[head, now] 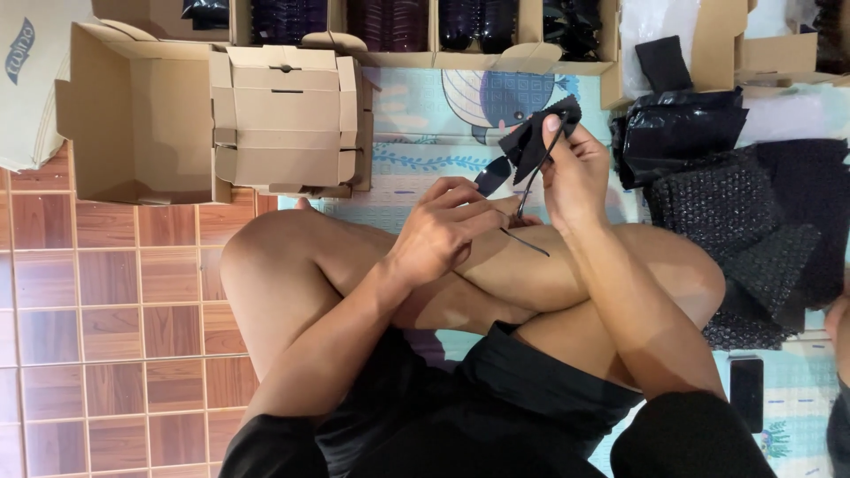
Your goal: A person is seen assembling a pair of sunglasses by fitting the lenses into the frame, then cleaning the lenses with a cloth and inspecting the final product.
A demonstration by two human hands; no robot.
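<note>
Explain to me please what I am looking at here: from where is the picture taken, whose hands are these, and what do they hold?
There is one picture, from a camera worn on a person's head, looking down. So the arms and crossed bare legs belong to the wearer, who sits on a patterned play mat beside a brown tiled floor.

The right hand holds up a small black cloth wrapped around a pair of sunglasses; one dark lens shows beside it. The left hand holds the lower part of the glasses, near a thin black temple arm.

Around: folded cardboard boxes and an open cardboard box at the upper left, a row of box compartments with dark items along the top, black bubble wrap and black plastic bags on the right, and a dark phone on the mat.
</note>
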